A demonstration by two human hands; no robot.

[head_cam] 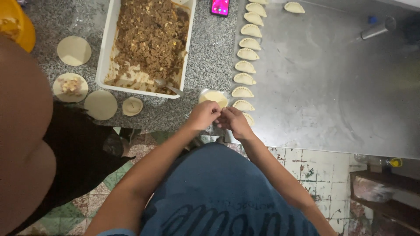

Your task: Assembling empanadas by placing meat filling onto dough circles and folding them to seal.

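Both hands, left hand (203, 114) and right hand (234, 121), pinch fingers together on a hidden dough piece.

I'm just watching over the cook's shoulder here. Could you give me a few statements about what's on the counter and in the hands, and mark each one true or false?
1. Both hands, left hand and right hand, meet at one piece of dough. True.
2. The white tray of filling is empty. False: it holds brown minced filling.
3. Folded pastries lie in a row on the metal sheet. True.
4. All the dough discs at left are bare. False: one disc carries filling.
5. A phone lies beyond the tray. True.
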